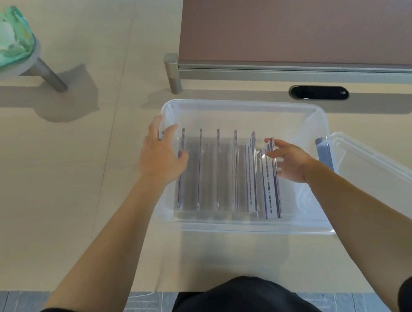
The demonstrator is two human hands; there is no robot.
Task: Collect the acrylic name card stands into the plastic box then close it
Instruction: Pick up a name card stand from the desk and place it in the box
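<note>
Both my hands are down in the plastic box [318, 116] at the centre of the frame, where the acrylic name card stands [220, 169] sit upright on edge in a row from left to right. My left hand [161, 155] lies loose and spread against the leftmost stand, fingers unclenched, gripping nothing that I can see. My right hand [289, 161] has its fingers [272, 153] pinched lightly on the top edge of the rightmost stand [271, 187], the one with a printed strip. As I judge it, the step is settling this last stand into the row; done well, I would keep it upright, press the row gently together from both ends so nothing leans or slides, and let go only once it rests on the bottom. The lid [390, 178] lies open-side up at the right of the frame, touching or just beside the box, within easy reach for closing. Nothing blocks the way: the tabletop [64, 182] around is bare, a pink divider panel [300, 21] stands behind, and a greenish packet [2, 37] sits well apart at upper left.
</note>
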